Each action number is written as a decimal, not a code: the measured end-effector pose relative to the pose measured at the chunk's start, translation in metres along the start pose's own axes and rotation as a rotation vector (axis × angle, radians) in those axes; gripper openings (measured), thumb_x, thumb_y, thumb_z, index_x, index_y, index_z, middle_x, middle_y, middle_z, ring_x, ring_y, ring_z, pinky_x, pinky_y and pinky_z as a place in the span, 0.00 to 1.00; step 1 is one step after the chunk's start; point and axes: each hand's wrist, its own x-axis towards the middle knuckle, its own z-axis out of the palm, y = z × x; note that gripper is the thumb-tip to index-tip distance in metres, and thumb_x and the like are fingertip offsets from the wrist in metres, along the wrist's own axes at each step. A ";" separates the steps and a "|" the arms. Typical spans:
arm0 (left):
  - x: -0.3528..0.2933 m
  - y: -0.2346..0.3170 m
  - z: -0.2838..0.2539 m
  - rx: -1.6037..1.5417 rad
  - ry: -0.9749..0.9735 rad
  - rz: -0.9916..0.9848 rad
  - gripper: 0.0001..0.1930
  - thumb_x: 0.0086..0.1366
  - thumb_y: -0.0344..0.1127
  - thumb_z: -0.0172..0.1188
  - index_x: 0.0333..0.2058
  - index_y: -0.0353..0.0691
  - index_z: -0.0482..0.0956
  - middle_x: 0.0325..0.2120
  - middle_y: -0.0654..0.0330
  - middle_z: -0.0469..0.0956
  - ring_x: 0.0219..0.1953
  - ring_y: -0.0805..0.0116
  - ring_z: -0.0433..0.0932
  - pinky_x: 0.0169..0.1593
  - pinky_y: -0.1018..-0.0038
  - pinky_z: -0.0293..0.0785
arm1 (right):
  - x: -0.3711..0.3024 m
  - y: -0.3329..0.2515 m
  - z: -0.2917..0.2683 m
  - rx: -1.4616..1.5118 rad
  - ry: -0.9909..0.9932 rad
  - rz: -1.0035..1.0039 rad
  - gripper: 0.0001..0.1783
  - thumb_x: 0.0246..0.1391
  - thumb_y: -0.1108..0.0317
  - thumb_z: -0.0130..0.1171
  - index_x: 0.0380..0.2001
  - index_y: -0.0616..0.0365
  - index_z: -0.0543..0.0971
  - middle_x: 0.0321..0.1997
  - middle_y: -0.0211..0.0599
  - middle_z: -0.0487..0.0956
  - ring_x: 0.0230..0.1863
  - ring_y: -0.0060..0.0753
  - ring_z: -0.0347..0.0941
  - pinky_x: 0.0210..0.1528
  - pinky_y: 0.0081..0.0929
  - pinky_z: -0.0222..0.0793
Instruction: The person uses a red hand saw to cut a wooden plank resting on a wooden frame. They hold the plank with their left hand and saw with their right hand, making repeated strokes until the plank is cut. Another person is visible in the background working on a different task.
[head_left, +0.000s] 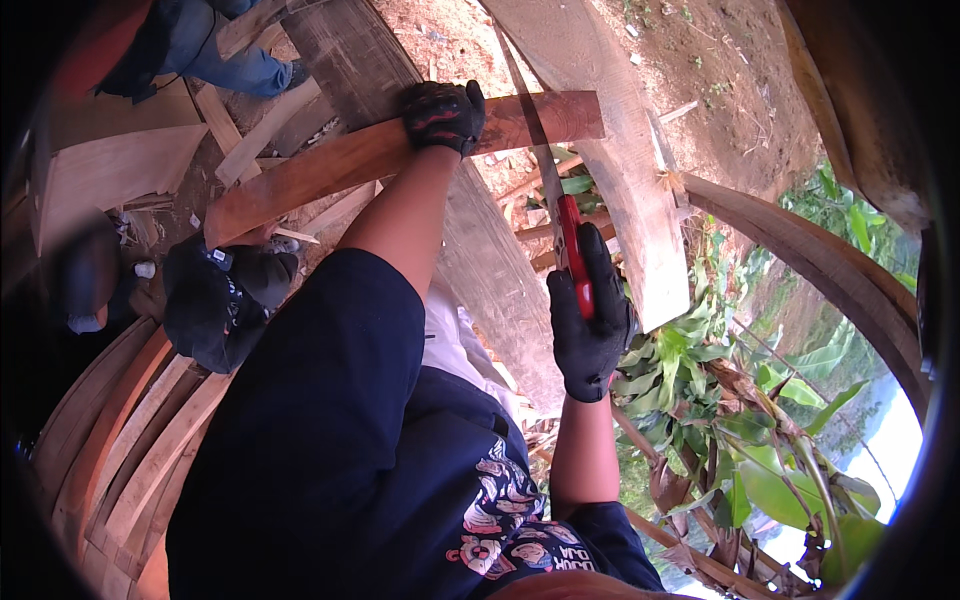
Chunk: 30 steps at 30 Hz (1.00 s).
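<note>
Black-gloved left hand point(443, 115) is gripping reddish-brown wooden plank point(345, 163), black-gloved right hand point(592, 325) red-handled metal saw point(569, 225); plank wobbling's risking saw skipping toward 9 o'clock, into fingers

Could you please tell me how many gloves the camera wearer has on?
2: one on the left hand, against the brown plank; one on the right hand, gripping the saw.

Uneven daylight. Sky point(903, 440) blew out white at lower right; bare ground point(735, 95) showed bright at upper right. Far left sat in deep shadow. Black fisheye rim; detail softened and bent there.
</note>
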 end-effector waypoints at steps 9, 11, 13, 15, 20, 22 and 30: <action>-0.001 -0.002 -0.032 -0.218 -0.062 0.063 0.33 0.80 0.56 0.39 0.38 0.40 0.92 0.42 0.47 0.90 0.51 0.43 0.85 0.60 0.48 0.79 | 0.076 0.065 0.073 0.005 -0.032 -0.043 0.30 0.67 0.66 0.68 0.70 0.55 0.78 0.61 0.54 0.86 0.56 0.53 0.88 0.54 0.41 0.82; 0.002 -0.003 -0.018 -0.263 -0.029 0.028 0.30 0.77 0.54 0.44 0.32 0.44 0.93 0.36 0.51 0.91 0.48 0.47 0.87 0.59 0.47 0.77 | 0.086 0.072 0.087 0.038 0.001 -0.077 0.30 0.67 0.66 0.68 0.70 0.55 0.78 0.61 0.53 0.87 0.56 0.53 0.88 0.54 0.41 0.82; 0.003 -0.004 -0.024 -0.277 -0.043 0.012 0.30 0.77 0.54 0.44 0.33 0.44 0.93 0.36 0.51 0.91 0.48 0.47 0.87 0.58 0.47 0.77 | 0.097 0.077 0.100 0.045 0.032 -0.109 0.29 0.68 0.65 0.68 0.70 0.55 0.78 0.60 0.52 0.87 0.55 0.53 0.88 0.53 0.42 0.82; 0.001 -0.001 -0.026 -0.272 -0.048 -0.019 0.29 0.77 0.53 0.44 0.34 0.44 0.93 0.37 0.51 0.91 0.49 0.48 0.87 0.59 0.48 0.77 | 0.108 0.080 0.105 0.048 0.030 -0.090 0.29 0.68 0.65 0.68 0.70 0.56 0.78 0.58 0.50 0.87 0.52 0.49 0.87 0.51 0.40 0.81; 0.002 -0.001 -0.033 -0.269 -0.116 0.034 0.32 0.77 0.54 0.40 0.41 0.39 0.92 0.45 0.47 0.90 0.53 0.43 0.86 0.60 0.48 0.79 | 0.110 0.094 0.112 0.033 0.089 -0.172 0.29 0.70 0.65 0.67 0.72 0.55 0.78 0.46 0.36 0.87 0.28 0.20 0.77 0.30 0.26 0.76; 0.004 -0.004 -0.027 -0.265 -0.106 0.037 0.31 0.78 0.53 0.40 0.41 0.39 0.92 0.45 0.47 0.90 0.54 0.44 0.86 0.61 0.47 0.78 | 0.109 0.089 0.112 0.042 0.072 -0.137 0.29 0.70 0.65 0.67 0.72 0.55 0.78 0.45 0.36 0.87 0.28 0.20 0.76 0.30 0.27 0.76; 0.007 -0.003 -0.003 -0.257 0.032 0.001 0.25 0.73 0.49 0.47 0.38 0.46 0.94 0.40 0.50 0.91 0.48 0.47 0.89 0.59 0.46 0.77 | 0.102 0.075 0.114 0.056 0.047 -0.021 0.28 0.70 0.66 0.66 0.71 0.56 0.78 0.55 0.48 0.87 0.47 0.43 0.83 0.46 0.38 0.80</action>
